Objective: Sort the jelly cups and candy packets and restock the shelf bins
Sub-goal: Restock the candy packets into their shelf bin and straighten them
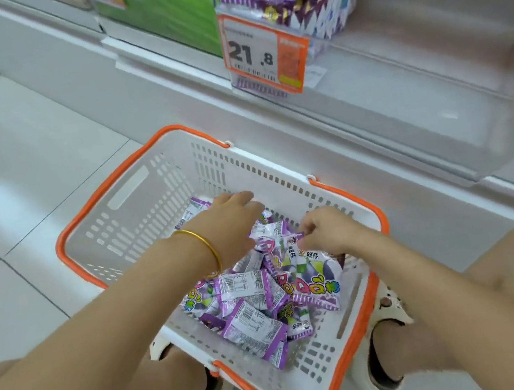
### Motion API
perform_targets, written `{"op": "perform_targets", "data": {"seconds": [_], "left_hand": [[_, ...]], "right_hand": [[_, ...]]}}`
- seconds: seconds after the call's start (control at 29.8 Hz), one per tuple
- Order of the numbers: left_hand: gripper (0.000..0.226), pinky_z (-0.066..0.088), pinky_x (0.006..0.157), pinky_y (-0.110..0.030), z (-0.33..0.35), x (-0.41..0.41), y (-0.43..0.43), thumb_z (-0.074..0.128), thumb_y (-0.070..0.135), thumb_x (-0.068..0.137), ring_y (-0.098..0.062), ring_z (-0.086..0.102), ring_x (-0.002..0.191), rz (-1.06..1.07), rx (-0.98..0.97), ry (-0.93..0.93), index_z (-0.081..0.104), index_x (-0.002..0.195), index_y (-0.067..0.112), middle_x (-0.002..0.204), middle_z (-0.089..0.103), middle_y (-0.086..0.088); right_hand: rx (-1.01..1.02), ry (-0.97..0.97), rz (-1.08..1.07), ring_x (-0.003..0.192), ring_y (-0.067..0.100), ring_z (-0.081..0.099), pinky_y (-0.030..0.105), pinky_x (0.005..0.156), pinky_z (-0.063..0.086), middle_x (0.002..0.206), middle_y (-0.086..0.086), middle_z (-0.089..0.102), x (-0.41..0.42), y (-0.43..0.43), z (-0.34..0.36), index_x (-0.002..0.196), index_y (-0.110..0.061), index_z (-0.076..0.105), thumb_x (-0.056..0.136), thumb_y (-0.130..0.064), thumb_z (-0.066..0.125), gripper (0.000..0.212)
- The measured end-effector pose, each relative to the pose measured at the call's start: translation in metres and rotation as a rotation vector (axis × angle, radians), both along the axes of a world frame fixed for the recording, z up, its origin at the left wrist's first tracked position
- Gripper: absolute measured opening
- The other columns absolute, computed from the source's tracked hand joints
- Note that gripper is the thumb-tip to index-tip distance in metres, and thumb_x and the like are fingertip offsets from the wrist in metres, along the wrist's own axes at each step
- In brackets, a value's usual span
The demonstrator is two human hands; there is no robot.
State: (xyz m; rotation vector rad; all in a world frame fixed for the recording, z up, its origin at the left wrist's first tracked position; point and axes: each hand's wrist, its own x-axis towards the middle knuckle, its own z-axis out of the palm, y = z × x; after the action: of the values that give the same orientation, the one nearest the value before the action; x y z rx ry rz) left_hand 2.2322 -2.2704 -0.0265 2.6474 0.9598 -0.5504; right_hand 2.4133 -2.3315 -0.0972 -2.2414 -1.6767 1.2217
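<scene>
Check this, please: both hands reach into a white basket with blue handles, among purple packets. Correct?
No: the handles are orange, not blue, as the head view shows. The left hand and right hand do reach into the white basket, among purple packets.

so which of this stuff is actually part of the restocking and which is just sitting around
Part of the job:
purple candy packets
white slotted plastic basket with orange handles holding them
shelf bin of matching purple packets
left hand on the pile
right hand pinching one packet

Just there:
orange price tag
green carton on the shelf
gold bangle
cream slippers
</scene>
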Motion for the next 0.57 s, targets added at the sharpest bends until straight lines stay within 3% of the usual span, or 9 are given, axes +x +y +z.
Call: {"op": "perform_targets", "data": {"seconds": [0.07,0.13,0.2,0.27,0.34,0.44,0.57], "left_hand": [[0.068,0.018,0.113,-0.030,0.009,0.008,-0.003,0.058,0.026,0.091,-0.024,0.020,0.141,-0.021,-0.057,-0.083,0.021,0.148,0.017,0.156,0.017,-0.004],[0.072,0.020,0.105,-0.021,0.019,0.016,-0.010,0.064,0.026,0.087,-0.020,0.028,0.138,0.008,-0.164,-0.177,0.025,0.147,0.016,0.151,0.030,-0.003],[0.059,0.033,0.081,-0.018,0.025,0.021,-0.016,0.069,0.025,0.083,-0.019,0.048,0.113,0.081,-0.268,-0.302,0.044,0.136,0.016,0.119,0.055,0.005],[0.042,0.035,0.067,-0.022,0.028,0.022,-0.021,0.071,0.026,0.081,-0.016,0.050,0.087,0.149,-0.339,-0.409,0.056,0.119,0.015,0.088,0.053,0.011],[0.036,0.038,0.068,-0.025,0.028,0.022,-0.022,0.072,0.029,0.080,-0.016,0.049,0.079,0.190,-0.386,-0.469,0.059,0.110,0.014,0.083,0.053,0.003],[0.028,0.036,0.063,-0.030,0.028,0.018,-0.020,0.074,0.032,0.079,-0.017,0.045,0.068,0.241,-0.426,-0.496,0.063,0.098,0.014,0.074,0.051,-0.005],[0.048,0.044,0.063,-0.039,0.026,0.006,-0.014,0.073,0.047,0.071,-0.026,0.051,0.065,0.362,-0.511,-0.517,0.064,0.097,0.008,0.082,0.061,-0.021]], "right_hand": [[0.019,0.026,0.106,0.054,0.012,0.043,0.019,0.046,0.034,0.071,0.004,0.052,0.005,0.001,0.051,0.083,-0.004,0.062,0.087,-0.020,0.067,0.017],[0.070,0.065,0.167,0.058,0.012,0.046,0.018,0.048,0.036,0.075,0.005,0.056,0.008,-0.004,0.094,0.088,-0.005,0.065,0.087,-0.021,0.067,0.016],[0.136,0.102,0.173,0.064,0.013,0.050,0.020,0.051,0.037,0.077,0.006,0.059,0.014,-0.012,0.121,0.087,-0.007,0.065,0.086,-0.020,0.068,0.013],[0.185,0.148,0.147,0.064,0.015,0.051,0.024,0.054,0.038,0.073,0.006,0.060,0.019,-0.018,0.131,0.079,-0.011,0.065,0.086,-0.018,0.068,0.010],[0.215,0.162,0.119,0.062,0.014,0.051,0.025,0.055,0.038,0.066,0.002,0.058,0.022,-0.021,0.131,0.071,-0.015,0.062,0.086,-0.016,0.068,0.016],[0.238,0.126,0.119,0.055,0.011,0.045,0.020,0.049,0.035,0.060,0.001,0.052,0.019,-0.016,0.130,0.071,-0.007,0.059,0.085,-0.016,0.068,0.019],[0.253,0.155,0.045,0.055,0.012,0.049,0.022,0.052,0.038,0.063,0.003,0.057,0.013,-0.004,0.126,0.079,-0.005,0.067,0.082,-0.016,0.073,0.013]]}}
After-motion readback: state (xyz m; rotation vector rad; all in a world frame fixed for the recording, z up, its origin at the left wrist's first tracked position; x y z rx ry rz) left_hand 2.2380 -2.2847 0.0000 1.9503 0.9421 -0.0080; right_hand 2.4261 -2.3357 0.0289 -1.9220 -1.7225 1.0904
